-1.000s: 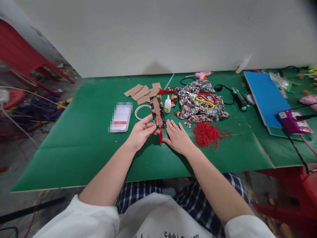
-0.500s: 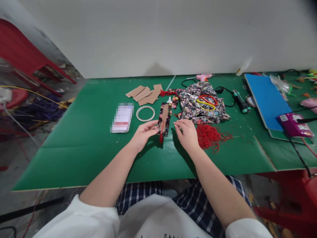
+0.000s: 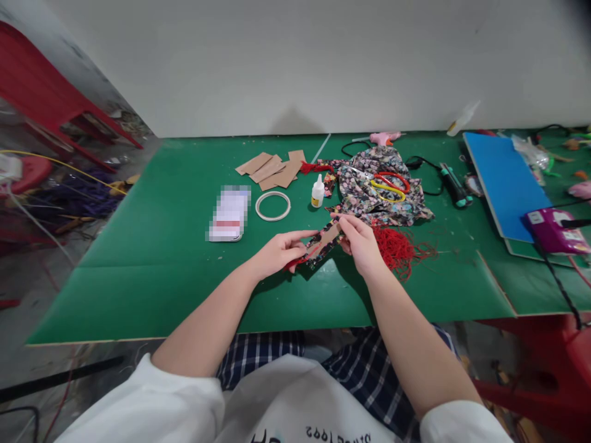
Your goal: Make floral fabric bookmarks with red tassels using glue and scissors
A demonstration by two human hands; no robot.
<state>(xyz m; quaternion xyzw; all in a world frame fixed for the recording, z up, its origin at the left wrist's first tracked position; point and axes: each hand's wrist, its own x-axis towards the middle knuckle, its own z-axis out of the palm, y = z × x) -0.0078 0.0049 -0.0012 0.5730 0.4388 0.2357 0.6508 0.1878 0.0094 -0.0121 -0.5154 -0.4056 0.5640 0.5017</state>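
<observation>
Between my hands is a cardboard strip edged with dark floral fabric [image 3: 324, 241], tilted, with a red cord along its brown face. My left hand [image 3: 282, 252] grips its lower left end, where red threads hang. At the upper right end, my right hand [image 3: 359, 243] pinches the strip between thumb and fingers. A small white glue bottle [image 3: 317, 193] stands upright just beyond. To the right of my right hand lies a heap of red cords [image 3: 397, 251]. Behind it, scissors with red and yellow handles [image 3: 390, 186] rest on crumpled floral fabric [image 3: 369, 163].
On the left lie a phone [image 3: 228, 214], a roll of tape [image 3: 273, 206] and several cardboard pieces [image 3: 270, 170]. A pink glue gun [image 3: 385, 138], a green-black tool [image 3: 455, 186], a blue board [image 3: 503, 184] and a purple box [image 3: 556, 231] with cables occupy the right.
The strip has turned from near upright to a slant and shifted right and down, uncovering the glue bottle. My right hand, apart from it before, now grips its upper end.
</observation>
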